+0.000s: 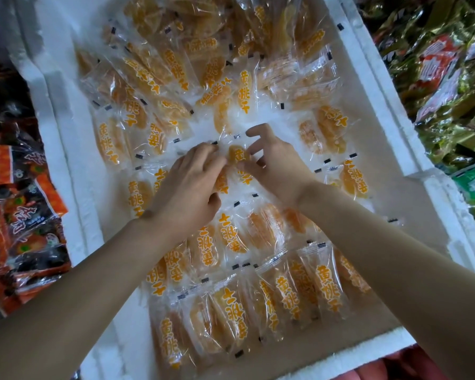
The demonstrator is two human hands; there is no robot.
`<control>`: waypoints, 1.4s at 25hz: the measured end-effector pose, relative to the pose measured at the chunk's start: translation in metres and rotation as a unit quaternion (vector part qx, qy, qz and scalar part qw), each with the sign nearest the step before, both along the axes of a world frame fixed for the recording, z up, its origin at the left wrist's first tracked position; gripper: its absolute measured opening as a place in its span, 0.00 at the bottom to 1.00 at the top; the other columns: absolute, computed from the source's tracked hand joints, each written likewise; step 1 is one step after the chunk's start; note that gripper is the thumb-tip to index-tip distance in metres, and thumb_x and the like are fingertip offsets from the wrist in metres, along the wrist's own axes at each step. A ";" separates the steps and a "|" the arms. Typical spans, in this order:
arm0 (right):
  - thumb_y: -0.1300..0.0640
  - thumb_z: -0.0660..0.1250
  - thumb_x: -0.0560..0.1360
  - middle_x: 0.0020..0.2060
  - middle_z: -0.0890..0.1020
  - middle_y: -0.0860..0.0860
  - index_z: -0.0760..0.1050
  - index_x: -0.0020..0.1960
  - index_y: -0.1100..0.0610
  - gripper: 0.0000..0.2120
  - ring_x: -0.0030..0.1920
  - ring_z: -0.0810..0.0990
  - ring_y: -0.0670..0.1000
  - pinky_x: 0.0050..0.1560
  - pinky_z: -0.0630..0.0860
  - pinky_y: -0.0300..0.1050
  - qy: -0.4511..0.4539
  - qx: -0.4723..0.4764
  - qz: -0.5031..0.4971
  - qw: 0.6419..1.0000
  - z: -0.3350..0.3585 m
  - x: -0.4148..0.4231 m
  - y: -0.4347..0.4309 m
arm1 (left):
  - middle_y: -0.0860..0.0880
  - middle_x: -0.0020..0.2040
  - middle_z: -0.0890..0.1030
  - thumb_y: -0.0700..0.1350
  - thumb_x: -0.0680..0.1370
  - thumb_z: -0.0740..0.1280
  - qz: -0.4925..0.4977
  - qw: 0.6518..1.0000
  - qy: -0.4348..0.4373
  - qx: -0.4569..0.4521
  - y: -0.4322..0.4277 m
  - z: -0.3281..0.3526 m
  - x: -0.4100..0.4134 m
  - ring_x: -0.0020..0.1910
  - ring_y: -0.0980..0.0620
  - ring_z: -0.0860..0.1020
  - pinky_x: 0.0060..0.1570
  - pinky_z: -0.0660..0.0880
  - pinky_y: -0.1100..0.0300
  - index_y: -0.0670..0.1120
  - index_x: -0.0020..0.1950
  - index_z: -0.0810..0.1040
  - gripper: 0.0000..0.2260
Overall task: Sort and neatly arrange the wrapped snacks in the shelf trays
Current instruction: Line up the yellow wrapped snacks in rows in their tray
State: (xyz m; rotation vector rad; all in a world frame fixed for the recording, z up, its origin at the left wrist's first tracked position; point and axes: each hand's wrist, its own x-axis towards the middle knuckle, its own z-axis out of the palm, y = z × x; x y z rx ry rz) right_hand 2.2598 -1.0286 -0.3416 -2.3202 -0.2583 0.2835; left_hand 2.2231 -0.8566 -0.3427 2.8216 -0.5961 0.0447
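A white foam tray (390,149) holds several clear-wrapped snack packets with orange fruit pieces and orange lettering. Both hands meet at the tray's middle over one such packet (239,156). My left hand (192,179) lies over the packets with its fingers curled on the packet's left side. My right hand (274,163) pinches the packet's right side with thumb and fingers, the index finger raised. A neat overlapping row of packets (299,286) lies near the front; looser ones pile at the back (192,50).
Red, orange and black snack packs (17,215) fill the tray to the left. Green and red foil packs (450,78) fill the tray to the right. Foam walls separate the trays. A bare white patch of tray floor (412,209) shows at the right.
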 end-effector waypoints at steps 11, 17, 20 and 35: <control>0.50 0.61 0.78 0.42 0.80 0.52 0.75 0.49 0.57 0.11 0.48 0.77 0.52 0.49 0.72 0.45 -0.027 -0.030 -0.142 0.989 0.009 0.056 0.000 | 0.40 0.60 0.77 0.44 0.69 0.75 -0.054 0.998 -0.027 0.018 -0.021 -0.009 0.013 0.61 0.38 0.74 0.52 0.74 0.46 0.44 0.56 0.80 0.17; 0.59 0.59 0.76 0.38 0.83 0.55 0.80 0.44 0.64 0.13 0.42 0.81 0.57 0.48 0.78 0.56 -0.025 -0.020 -0.181 0.983 0.026 0.057 -0.013 | 0.40 0.63 0.75 0.44 0.70 0.75 -0.055 0.998 -0.006 0.003 -0.018 -0.012 0.013 0.64 0.38 0.73 0.56 0.74 0.45 0.45 0.56 0.79 0.16; 0.59 0.61 0.77 0.40 0.83 0.54 0.78 0.51 0.58 0.08 0.43 0.81 0.55 0.47 0.77 0.50 -0.044 -0.044 -0.167 0.984 0.026 0.028 -0.037 | 0.41 0.65 0.74 0.44 0.72 0.73 -0.045 0.999 -0.004 -0.004 -0.018 -0.013 0.011 0.66 0.39 0.71 0.60 0.72 0.45 0.45 0.58 0.79 0.15; 0.49 0.59 0.78 0.55 0.76 0.52 0.66 0.63 0.56 0.16 0.48 0.78 0.53 0.49 0.76 0.50 -0.045 -0.127 -0.085 0.987 0.037 -0.039 -0.077 | 0.48 0.79 0.50 0.46 0.82 0.55 -0.061 0.997 0.043 0.029 -0.054 0.005 0.016 0.77 0.47 0.46 0.74 0.46 0.51 0.51 0.77 0.58 0.22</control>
